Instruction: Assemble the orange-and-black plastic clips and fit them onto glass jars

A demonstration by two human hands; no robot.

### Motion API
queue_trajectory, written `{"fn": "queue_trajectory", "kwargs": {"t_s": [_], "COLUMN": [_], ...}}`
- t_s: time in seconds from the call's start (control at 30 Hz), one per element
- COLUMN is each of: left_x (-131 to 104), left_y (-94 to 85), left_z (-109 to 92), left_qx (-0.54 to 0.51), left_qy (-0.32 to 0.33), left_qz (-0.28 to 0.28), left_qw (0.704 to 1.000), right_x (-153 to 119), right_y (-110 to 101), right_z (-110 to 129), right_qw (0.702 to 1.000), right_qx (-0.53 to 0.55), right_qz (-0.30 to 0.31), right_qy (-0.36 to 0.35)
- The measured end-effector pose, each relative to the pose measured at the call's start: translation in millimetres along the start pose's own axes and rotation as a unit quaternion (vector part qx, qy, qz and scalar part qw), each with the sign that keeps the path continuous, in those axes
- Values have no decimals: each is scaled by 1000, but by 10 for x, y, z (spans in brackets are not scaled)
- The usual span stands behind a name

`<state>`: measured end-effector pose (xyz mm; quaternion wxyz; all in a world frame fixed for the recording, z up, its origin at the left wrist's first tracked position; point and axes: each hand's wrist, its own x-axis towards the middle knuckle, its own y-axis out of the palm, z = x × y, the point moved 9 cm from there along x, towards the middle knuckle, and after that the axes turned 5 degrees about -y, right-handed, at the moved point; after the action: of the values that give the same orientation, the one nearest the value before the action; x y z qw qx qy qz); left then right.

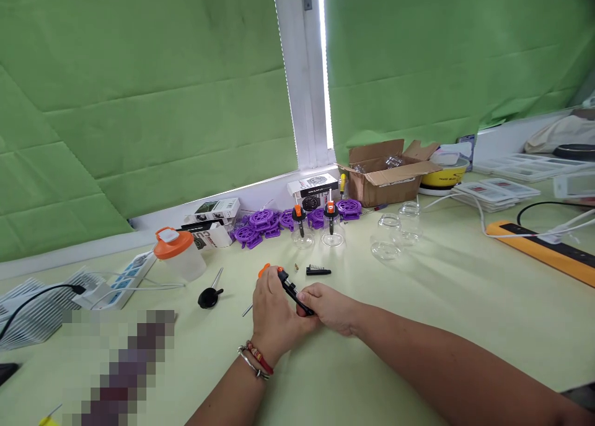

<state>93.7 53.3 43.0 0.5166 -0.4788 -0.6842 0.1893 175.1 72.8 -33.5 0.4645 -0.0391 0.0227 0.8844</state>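
Note:
Both hands are together above the pale table, on a black-and-orange bottle top [292, 289]. My left hand [275, 311] closes around its orange end from the left. My right hand [331, 307] pinches the lower black end between thumb and fingers. Part of the bottle top is hidden by the fingers. Just beyond lie a black lever piece with a spring [318, 270] and a tiny brass-coloured part [296, 268]. A thin metal tube [247, 310] sticks out beside my left hand. Farther left rests a round black piece with a rod [211, 297].
Two transparent bottles with black-and-orange tops [331, 237] stand behind, before purple plastic parts [263, 220]. An orange-lidded shaker [183, 258] and a power strip [127, 280] are left. Transparent jars [387, 247], a cardboard box [388, 190] and an orange power strip [553, 252] are right.

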Motion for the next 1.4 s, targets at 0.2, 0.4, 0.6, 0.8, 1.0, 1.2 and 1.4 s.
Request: {"fn": "queue_trajectory", "kwargs": {"t_s": [0.2, 0.4, 0.6, 0.8, 1.0, 1.2, 1.4], "left_x": [69, 74, 52, 19, 26, 26, 62], "left_y": [58, 83, 139, 117, 115, 186, 236], "left_z": [226, 255, 245, 157, 141, 225, 292], "left_qx": [3, 28, 38, 50, 66, 94, 124], "left_qy": [-84, -67, -70, -58, -47, -52, -54], "left_qz": [21, 19, 20, 11, 2, 34, 64], "left_qw": [996, 997, 997, 997, 997, 994, 989], "right_x": [73, 101, 95, 101, 109, 118, 91], "right_y": [-59, -94, -90, -87, -80, -56, -92], "right_z": [73, 138, 42, -12, -69, -61, -8], "right_qw": [997, 962, 958, 963, 975, 979, 980], "right_qx": [-80, -263, -275, -259, -214, -197, -199], "right_qz": [13, -40, -75, -74, -61, -42, -17], "right_qy": [-16, -65, -40, -27, -9, -13, -24]}}
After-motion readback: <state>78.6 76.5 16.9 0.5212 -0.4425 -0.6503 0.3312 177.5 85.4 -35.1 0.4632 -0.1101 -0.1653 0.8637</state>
